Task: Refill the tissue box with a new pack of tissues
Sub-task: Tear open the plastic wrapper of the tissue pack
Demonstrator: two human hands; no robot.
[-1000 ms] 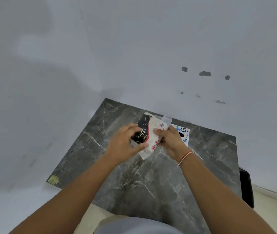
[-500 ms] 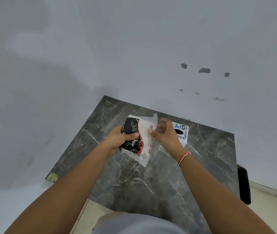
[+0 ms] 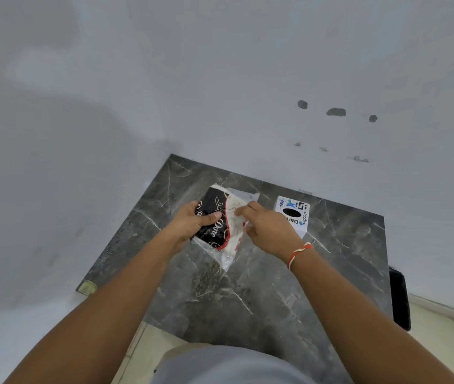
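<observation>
The tissue pack (image 3: pixel 217 231), black, white and red in a clear plastic wrapper, is held above the dark marble table (image 3: pixel 248 295). My left hand (image 3: pixel 192 221) grips its black left side with the thumb across the front. My right hand (image 3: pixel 267 230) pinches the white right edge of the wrapper between fingers and thumb. The white tissue box (image 3: pixel 293 214), with a dark oval slot on top and coloured print, stands on the table just right of my right hand, partly hidden by it.
The table sits in a corner between two pale walls (image 3: pixel 220 79). A black object (image 3: pixel 399 297) hangs off the table's right edge. A small yellowish tag (image 3: pixel 87 287) marks the table's near-left corner. Pale floor lies below.
My left hand has shifted from the pack's front to its left side. The pack has turned so its black face shows, and the tissue box is now uncovered to the right.
</observation>
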